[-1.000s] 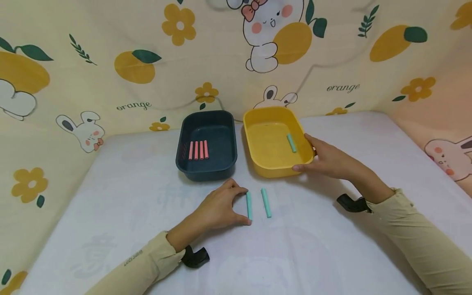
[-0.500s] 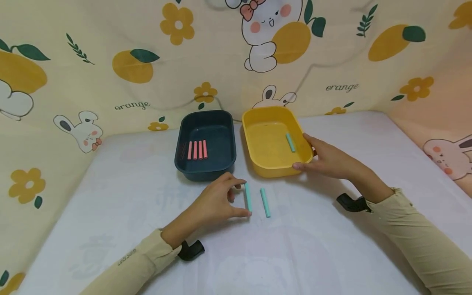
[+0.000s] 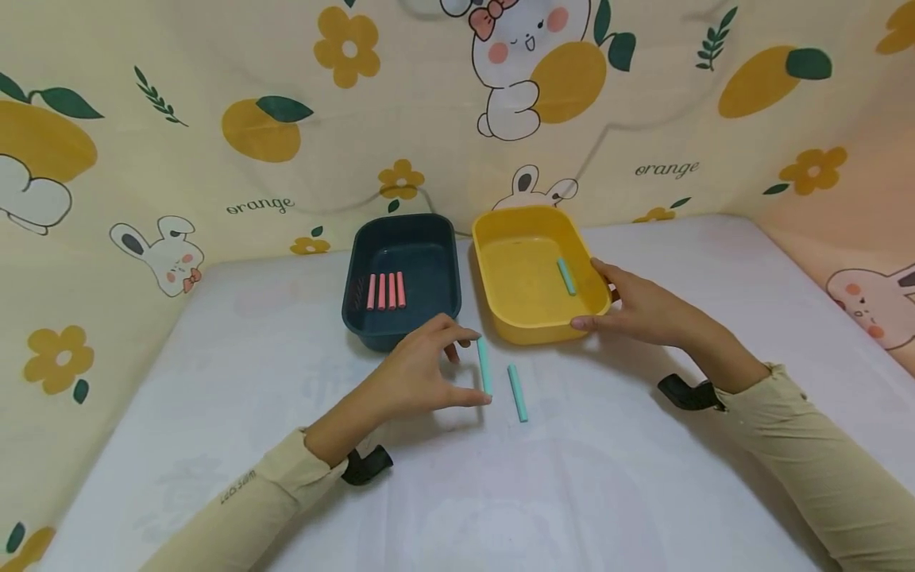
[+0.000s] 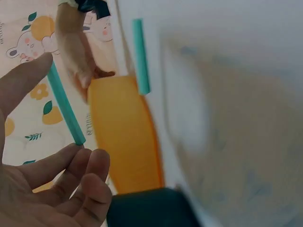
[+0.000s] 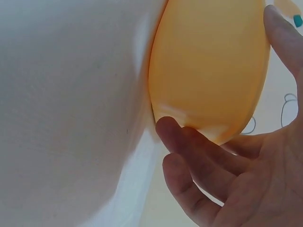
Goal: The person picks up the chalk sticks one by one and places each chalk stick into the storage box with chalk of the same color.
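My left hand [image 3: 415, 373] pinches a mint-green chalk stick [image 3: 484, 367] end to end between thumb and forefinger. In the left wrist view the stick [image 4: 65, 104] spans the gap between those two fingertips, while the other fingers curl loosely below. Another green chalk [image 3: 518, 393] lies on the table just right of it. My right hand [image 3: 636, 310] grips the near right corner of a yellow plastic bin [image 3: 511, 274], thumb at the front rim and fingers along the side. One green chalk [image 3: 566, 276] rests inside that bin.
Left of the yellow bin stands a dark blue bin [image 3: 429, 274] with several pink chalk sticks [image 3: 391, 291] side by side in it. A white cloth covers the table [image 3: 572, 477]. Behind hangs a printed curtain [image 3: 422, 79] with rabbits and oranges.
My left hand has lifted the green chalk from the table and carried it a little forward, toward the bins. My right hand stays on the yellow bin.
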`<state>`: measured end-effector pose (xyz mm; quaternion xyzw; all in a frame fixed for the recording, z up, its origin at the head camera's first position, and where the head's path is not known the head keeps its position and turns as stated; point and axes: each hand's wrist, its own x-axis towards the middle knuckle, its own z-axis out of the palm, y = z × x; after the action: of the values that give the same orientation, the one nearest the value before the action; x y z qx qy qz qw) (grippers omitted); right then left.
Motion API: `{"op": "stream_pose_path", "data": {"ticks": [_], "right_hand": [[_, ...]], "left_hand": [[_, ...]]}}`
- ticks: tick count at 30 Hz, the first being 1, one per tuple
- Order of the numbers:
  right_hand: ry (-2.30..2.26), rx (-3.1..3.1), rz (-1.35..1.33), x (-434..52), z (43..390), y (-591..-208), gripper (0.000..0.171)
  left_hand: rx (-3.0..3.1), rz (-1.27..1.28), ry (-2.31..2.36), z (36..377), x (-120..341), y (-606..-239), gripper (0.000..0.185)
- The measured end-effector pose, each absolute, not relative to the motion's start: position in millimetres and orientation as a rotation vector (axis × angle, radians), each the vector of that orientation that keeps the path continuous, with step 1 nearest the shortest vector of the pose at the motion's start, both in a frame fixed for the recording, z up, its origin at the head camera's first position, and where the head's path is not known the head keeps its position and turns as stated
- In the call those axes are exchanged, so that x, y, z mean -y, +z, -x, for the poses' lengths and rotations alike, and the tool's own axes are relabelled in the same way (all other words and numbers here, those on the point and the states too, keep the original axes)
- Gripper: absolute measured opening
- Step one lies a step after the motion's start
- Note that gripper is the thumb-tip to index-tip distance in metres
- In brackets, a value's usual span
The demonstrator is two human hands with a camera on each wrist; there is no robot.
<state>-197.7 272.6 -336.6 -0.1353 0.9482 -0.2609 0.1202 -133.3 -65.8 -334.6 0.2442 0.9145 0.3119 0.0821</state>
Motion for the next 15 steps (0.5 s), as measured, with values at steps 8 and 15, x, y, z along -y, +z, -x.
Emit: {"op": "stream_pose_path", "data": {"ticks": [8, 15], "right_hand": [[-0.744, -2.769, 0.405, -273.6, 199.9, -338.2, 0.113], [-0.736, -2.771, 0.427, -272.6, 200.2, -338.4, 0.112]], "left_hand": [[-2.754, -0.805, 1.047, 144.0, 72.3, -324.2, 0.071], [-2.715, -0.773, 1.146, 153.9, 75.7, -328.6, 0.071]]}}
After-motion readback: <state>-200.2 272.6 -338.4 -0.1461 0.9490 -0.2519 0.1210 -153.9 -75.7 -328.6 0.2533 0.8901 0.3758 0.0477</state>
